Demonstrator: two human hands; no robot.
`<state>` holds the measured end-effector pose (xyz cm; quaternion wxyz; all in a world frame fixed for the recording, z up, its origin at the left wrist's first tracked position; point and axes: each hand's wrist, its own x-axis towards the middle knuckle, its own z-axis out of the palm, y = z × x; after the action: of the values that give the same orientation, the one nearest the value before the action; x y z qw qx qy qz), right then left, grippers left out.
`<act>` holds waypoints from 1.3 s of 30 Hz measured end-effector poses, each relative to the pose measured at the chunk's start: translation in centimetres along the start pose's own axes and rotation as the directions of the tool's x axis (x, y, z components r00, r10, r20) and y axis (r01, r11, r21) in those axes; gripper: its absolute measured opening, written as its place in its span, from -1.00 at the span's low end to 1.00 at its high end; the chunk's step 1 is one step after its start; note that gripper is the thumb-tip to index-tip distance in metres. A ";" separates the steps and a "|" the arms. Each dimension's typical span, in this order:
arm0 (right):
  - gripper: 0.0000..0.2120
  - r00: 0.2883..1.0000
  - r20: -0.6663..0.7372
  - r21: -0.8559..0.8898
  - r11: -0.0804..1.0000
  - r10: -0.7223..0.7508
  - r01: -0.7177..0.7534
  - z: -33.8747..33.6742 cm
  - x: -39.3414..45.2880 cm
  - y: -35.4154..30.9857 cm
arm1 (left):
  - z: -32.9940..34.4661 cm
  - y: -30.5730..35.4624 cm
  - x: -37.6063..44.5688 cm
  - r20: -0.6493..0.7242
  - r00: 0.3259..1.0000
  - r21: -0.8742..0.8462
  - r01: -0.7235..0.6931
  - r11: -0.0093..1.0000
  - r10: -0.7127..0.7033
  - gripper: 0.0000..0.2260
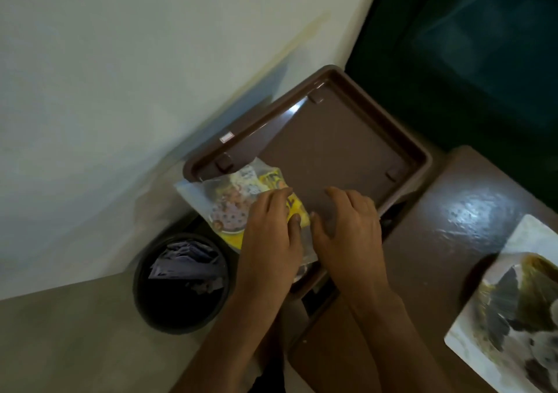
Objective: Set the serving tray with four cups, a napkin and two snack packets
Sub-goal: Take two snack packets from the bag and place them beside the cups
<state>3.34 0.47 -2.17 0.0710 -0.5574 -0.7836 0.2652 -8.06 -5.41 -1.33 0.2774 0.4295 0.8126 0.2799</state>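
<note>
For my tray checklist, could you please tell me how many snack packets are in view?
1 for certain: the snack packet lies at the tray's near-left corner, overhanging its rim, under the left hand. A second may be hidden beneath the hands.

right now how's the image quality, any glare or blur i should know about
Head view: dim overall, with soft motion blur on the snack packet and both hands; a bright glare streak on the brown tray near its far corner, another sheen on the dark tabletop; wide-angle lens bends the wall edges.
</note>
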 end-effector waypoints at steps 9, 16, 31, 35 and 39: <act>-0.52 0.977 0.202 0.261 0.958 0.063 -0.116 4.3 3.9 -2.6 | -0.5 -3.4 1.2 -0.071 0.998 -0.162 -0.009 0.987 -0.003 -0.67; -0.36 0.939 0.309 0.334 0.907 0.150 -0.255 4.7 5.5 -2.3 | 0.1 -4.9 1.7 -0.142 0.990 -0.260 -0.051 0.964 0.014 -0.66; -0.60 0.857 0.389 0.757 0.413 0.338 -0.507 2.4 5.1 0.3 | 0.6 -3.3 2.6 -0.318 0.945 -0.477 -0.232 0.848 0.080 -0.70; -0.58 0.833 0.349 0.846 0.238 0.429 -0.477 1.1 5.0 1.1 | 0.6 -3.9 3.2 -0.487 0.872 -0.428 -0.194 0.883 -0.044 -0.69; -0.59 0.837 0.330 0.898 0.127 0.438 -0.420 -0.1 5.0 2.0 | 1.0 -3.7 4.0 -0.152 0.892 -0.761 0.169 0.627 -0.426 -0.63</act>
<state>3.22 5.51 -3.94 0.3152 -0.6020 -0.2705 0.6820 -11.26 -3.49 -5.41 0.3333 0.0895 0.7262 0.5945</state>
